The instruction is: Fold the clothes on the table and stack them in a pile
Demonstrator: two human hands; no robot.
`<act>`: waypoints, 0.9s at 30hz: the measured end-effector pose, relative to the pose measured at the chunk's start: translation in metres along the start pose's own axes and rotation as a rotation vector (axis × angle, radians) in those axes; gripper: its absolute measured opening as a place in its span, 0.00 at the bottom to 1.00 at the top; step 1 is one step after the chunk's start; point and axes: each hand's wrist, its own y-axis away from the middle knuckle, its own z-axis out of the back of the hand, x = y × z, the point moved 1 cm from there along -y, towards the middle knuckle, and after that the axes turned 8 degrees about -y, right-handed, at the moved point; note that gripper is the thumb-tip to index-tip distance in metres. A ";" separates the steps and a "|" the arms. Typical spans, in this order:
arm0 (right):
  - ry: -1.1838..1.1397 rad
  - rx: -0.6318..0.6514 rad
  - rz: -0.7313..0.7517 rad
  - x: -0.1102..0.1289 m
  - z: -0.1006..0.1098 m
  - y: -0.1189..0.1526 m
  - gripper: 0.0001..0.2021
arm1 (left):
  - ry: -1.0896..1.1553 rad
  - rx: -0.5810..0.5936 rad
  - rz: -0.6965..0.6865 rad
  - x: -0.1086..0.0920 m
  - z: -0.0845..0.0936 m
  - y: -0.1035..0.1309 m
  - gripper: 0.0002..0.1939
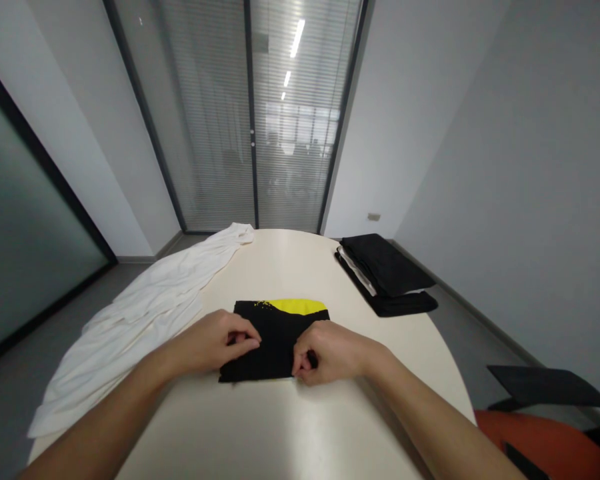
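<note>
A black folded garment point(270, 343) with a yellow patch along its far edge lies flat on the table before me. It forms a rough rectangle. My left hand point(220, 343) is over its left side, the fingers curled and thumb and index tips close together above the black cloth; whether fabric is caught between them is hidden. At the near right corner my right hand point(325, 353) is closed, with thumb and fingertips pinching the edge of the garment.
The pale round-ended table point(290, 267) carries a spread white garment point(155, 293) along its left side. On the right lies a stack of folded black clothing point(385, 267) with some white between layers. An orange and black chair point(540, 433) stands at the lower right.
</note>
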 end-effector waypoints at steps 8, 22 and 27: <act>0.161 -0.354 0.001 0.003 -0.007 -0.008 0.31 | -0.247 -0.104 -0.148 0.011 -0.042 -0.011 0.43; 0.205 -0.304 -0.209 -0.006 -0.014 -0.009 0.36 | -0.364 0.016 -0.091 0.011 -0.041 -0.010 0.46; 0.240 -0.235 -0.273 -0.016 -0.021 -0.011 0.39 | -0.371 -0.002 -0.109 0.010 -0.042 -0.010 0.47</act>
